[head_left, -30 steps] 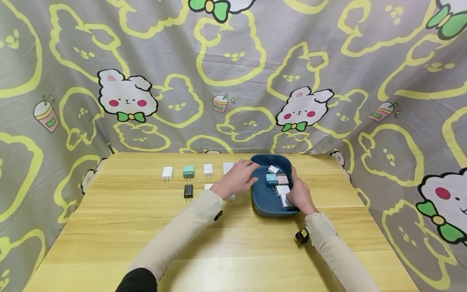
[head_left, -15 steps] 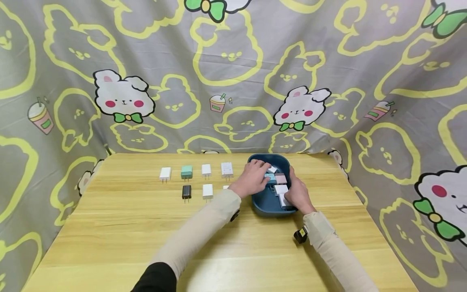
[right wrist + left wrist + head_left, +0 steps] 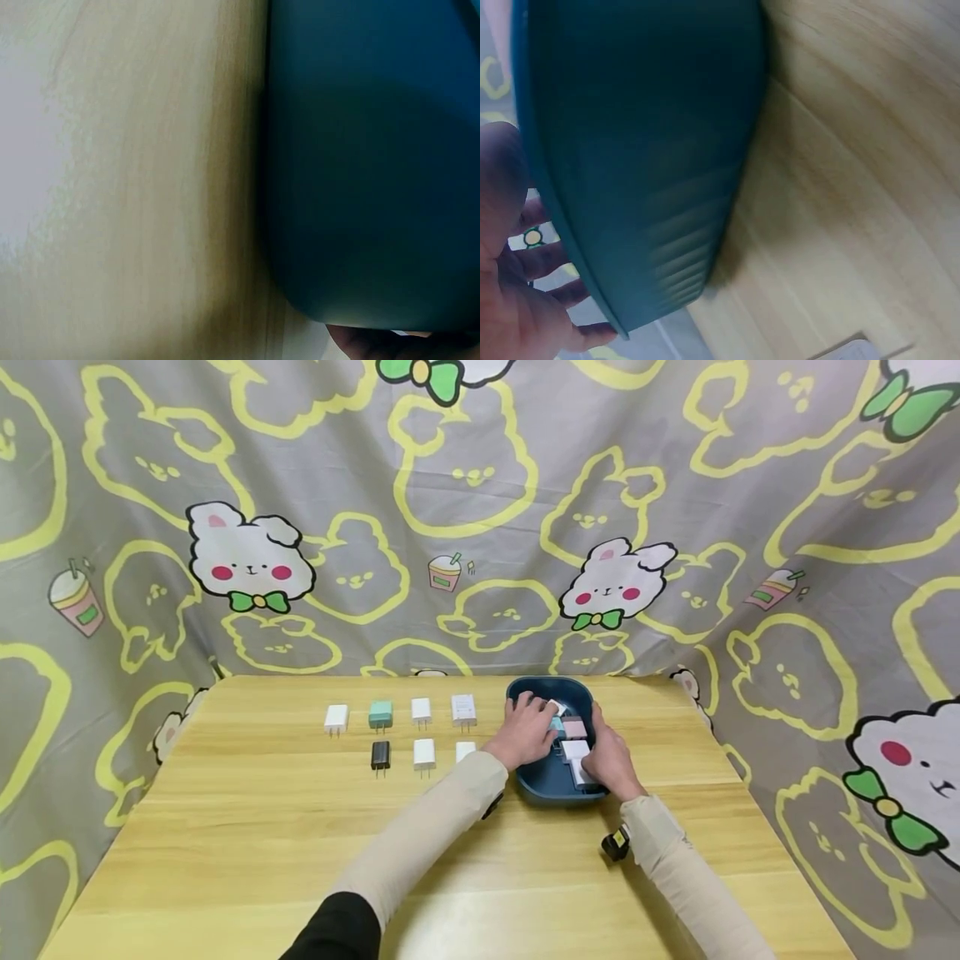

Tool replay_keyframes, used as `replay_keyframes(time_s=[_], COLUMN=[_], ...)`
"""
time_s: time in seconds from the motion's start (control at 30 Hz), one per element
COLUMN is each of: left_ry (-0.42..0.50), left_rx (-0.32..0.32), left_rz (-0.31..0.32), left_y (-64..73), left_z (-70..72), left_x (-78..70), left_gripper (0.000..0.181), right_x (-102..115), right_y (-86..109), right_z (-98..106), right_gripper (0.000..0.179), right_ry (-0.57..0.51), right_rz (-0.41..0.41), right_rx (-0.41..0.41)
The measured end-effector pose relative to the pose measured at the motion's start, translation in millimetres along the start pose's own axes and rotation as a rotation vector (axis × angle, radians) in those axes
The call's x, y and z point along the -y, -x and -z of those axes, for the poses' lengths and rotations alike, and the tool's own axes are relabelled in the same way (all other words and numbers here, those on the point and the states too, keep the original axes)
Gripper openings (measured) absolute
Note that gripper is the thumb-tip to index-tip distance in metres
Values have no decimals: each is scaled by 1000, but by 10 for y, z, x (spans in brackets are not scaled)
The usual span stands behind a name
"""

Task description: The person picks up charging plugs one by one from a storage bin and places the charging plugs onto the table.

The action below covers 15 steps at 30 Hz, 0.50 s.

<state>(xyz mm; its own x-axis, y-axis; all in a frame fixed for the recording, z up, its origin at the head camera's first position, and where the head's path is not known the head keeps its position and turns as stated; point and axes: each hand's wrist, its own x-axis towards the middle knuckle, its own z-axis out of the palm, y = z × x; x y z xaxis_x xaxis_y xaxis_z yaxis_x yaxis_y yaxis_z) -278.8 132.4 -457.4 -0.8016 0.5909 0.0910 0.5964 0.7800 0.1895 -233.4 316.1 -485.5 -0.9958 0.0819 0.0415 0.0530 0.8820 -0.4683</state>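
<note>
Bin (image 3: 557, 799) access: left rim blocked by left hand (image 3: 525, 731), right rim by right hand (image 3: 613, 758); near-left floor inside free. Table (image 3: 551, 877) between sleeves (image 3: 431, 831) passable up to near wall. Leftward, two rows of plugs (image 3: 424, 753) obstruct; curtain (image 3: 345, 452) bounds the back

big dark blue bin (image 3: 375, 180) hogging the right half, rounded corner down low, some shadowy fingers (image 3: 367, 343) peeking out at the very bottom, pale wood bench (image 3: 135, 165) on the left, blown-out glare (image 3: 26, 142)
</note>
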Motion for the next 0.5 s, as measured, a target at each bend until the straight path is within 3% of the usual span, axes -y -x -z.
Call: replay_keyframes(time_s=[0.23, 0.5], left_ry=[-53, -142], left_rx=[12, 30], left_rz=[25, 30], left_y=[-48, -58], left_z=[-51, -216], left_x=[-33, -51], left_gripper=[42, 49], right_x=[11, 8], right_y=[-25, -8], right_z=[16, -14], right_gripper=[103, 102], right_ry=[-3, 0], right_rz=[-11, -3], right_rx=[1, -6])
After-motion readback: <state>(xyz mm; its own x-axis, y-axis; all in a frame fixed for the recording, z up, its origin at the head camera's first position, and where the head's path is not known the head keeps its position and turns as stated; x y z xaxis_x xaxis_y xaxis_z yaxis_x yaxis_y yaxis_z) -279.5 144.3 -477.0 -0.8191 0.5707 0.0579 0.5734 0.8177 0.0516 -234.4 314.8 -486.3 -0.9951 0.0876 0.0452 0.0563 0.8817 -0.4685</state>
